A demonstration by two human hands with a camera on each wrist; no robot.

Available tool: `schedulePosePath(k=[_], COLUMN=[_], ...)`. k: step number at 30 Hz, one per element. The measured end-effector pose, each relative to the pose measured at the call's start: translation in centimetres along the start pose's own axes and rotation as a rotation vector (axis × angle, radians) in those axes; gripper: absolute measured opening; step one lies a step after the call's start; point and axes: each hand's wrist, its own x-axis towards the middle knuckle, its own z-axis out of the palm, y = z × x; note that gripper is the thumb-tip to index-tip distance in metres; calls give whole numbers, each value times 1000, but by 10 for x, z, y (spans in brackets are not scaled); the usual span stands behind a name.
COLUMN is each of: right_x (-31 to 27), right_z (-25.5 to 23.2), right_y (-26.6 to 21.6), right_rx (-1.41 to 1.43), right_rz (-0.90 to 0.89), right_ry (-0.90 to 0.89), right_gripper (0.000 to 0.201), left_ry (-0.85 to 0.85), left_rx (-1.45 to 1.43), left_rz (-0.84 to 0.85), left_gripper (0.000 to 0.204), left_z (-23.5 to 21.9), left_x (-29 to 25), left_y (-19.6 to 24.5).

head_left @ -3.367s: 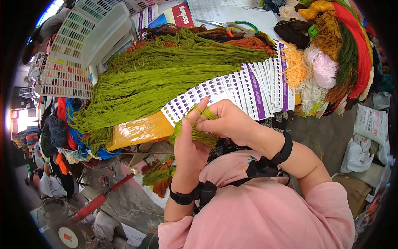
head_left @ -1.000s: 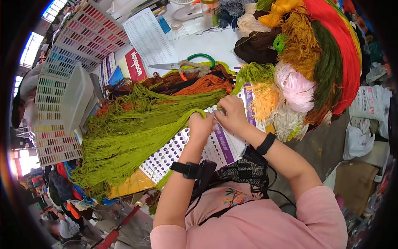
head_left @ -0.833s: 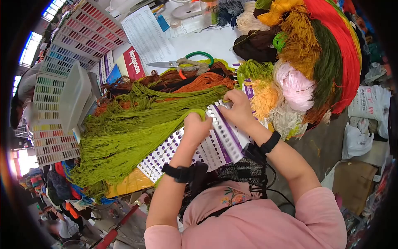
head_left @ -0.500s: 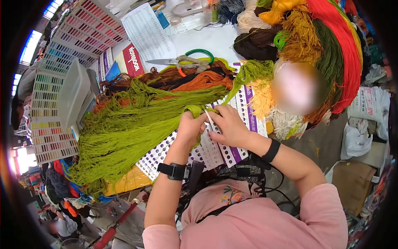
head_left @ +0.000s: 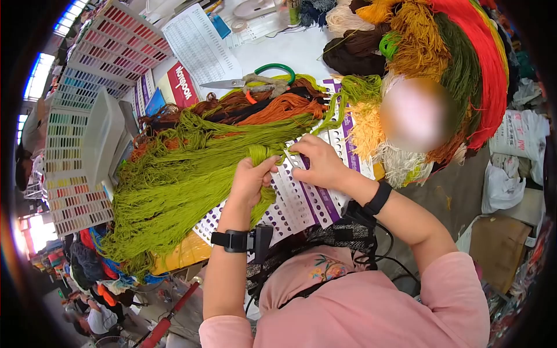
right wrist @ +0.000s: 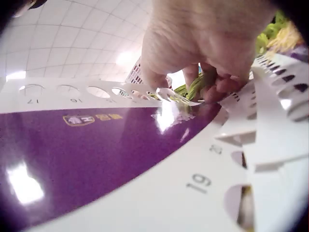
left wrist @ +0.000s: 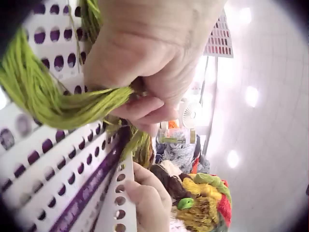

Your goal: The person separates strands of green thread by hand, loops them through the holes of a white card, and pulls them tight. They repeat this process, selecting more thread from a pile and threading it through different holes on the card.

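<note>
The left hand [head_left: 250, 180] grips a looped bundle of olive-green thread [head_left: 262, 154]; in the left wrist view that bundle [left wrist: 58, 104] curves out from under the left hand [left wrist: 140, 53]. Just to its right, the right hand [head_left: 320, 165] pinches the edge of a white card with a row of holes [head_left: 293, 158]. In the right wrist view, green strands [right wrist: 194, 89] pass by the fingers of the right hand [right wrist: 198, 48] at the card's edge [right wrist: 101, 92]. Purple-and-white punched cards [head_left: 282, 212] lie overlapped below both hands.
Long green skeins [head_left: 168, 191] spread to the left, with rust-coloured skeins [head_left: 290, 109] above. Scissors [head_left: 226, 84] lie behind them near a notebook [head_left: 182, 85]. Thread of many colours [head_left: 423, 49] is piled at the right; colour charts [head_left: 75, 133] stand at the far left.
The left hand has shifted slightly left and the thread loop stands higher over it. The right hand has moved a little up, with its fingers at the card's edge.
</note>
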Motion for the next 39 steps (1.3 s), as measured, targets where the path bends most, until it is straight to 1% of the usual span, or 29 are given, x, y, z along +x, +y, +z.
schedulePosePath(k=[1, 3, 4, 7, 8, 10, 11, 12, 13, 15, 16, 17, 18, 19, 20, 22, 24, 25, 26, 27, 29, 30, 32, 33, 34, 35, 36, 37, 39], right_x=[-2, -3, -3, 1, 2, 2, 2, 2, 3, 1, 2, 1, 0, 1, 2, 3, 3, 3, 3, 3, 2, 2, 2, 1, 1, 1, 0, -1, -10], right_z=[-1, -1, -1, 9, 7, 1, -1, 6, 7, 11, 11, 12, 14, 15, 13, 12, 12, 12, 13, 13, 15, 17, 18, 20, 19, 21, 20, 19, 20], right_y=[-1, 0, 1, 12, 10, 2, 0, 9, 9, 6, 3, 1, -3, -6, -8, -9, -10, -10, -10, -10, -11, -10, -8, -8, -9, -7, -8, -12, -30], right_rx=[-5, -52, -74, -51, 60, 210, 282, 253, 161, -12, -95, -153, -210, -268, -182, -204, -218, -219, -220, -229, -247, -246, -252, -251, -249, -243, -186, -131, 7], right_rz=[17, -27, -48, -101, -20, 89, 146, 76, 61, 43, 57, 71, 81, 89, 195, 171, 163, 165, 165, 160, 149, 130, 108, 101, 87, 90, 84, 78, 8], right_ry=[-8, 26, 46, 137, 133, 131, 133, 206, 179, 128, 36, 40, 43, 46, -49, -22, -10, -10, -10, -6, 4, 33, 53, 58, 52, 55, 77, 95, 106], right_gripper=[32, 27, 25, 23, 22, 21, 21, 19, 21, 26, 37, 38, 40, 42, 43, 43, 42, 42, 42, 42, 42, 41, 40, 40, 38, 41, 39, 37, 31], left_ry=[-30, -96, -185, -282, -329, -325, -322, -220, -176, -91, -36, 98, 37, 296, 201, 371, 419, 421, 511, 536, 584, 634, 610, 601, 597, 620, 621, 489, 253], left_rx=[-124, -373, -433, -670, -581, -117, 117, 358, 450, 644, 383, 189, 70, -60, -203, -212, -288, -407, -426, -481, -590, -285, -180, -126, -56, -110, -117, -190, -366], left_rz=[-19, -66, -70, -30, -19, -91, -128, -107, -48, 65, -9, -81, -87, -135, -112, -2, 141, 187, 250, 322, 469, 476, 458, 442, 422, 358, 257, 223, 244], left_gripper=[7, 6, 13, 26, 32, 33, 34, 31, 30, 28, 14, 17, 22, 21, 19, 19, 15, 14, 15, 15, 14, 14, 14, 15, 17, 21, 21, 23, 25], left_z=[-1, -7, -11, -10, -11, -1, 13, 26, 26, 8, -10, -25, -58, -81, -120, -167, -214, -222, -228, -243, -291, -339, -327, -307, -241, -177, -140, -115, -82], left_x=[-2, -7, -11, -28, -21, 3, 7, 6, 5, 3, -4, -15, -28, -43, -59, -93, -115, -123, -126, -133, -154, -171, -192, -202, -203, -202, -202, -204, -198], left_y=[1, 2, 5, 17, 15, 1, 2, 3, 4, 9, 12, 21, 29, 35, 37, 54, 72, 84, 95, 102, 119, 111, 101, 91, 78, 65, 47, 26, -11])
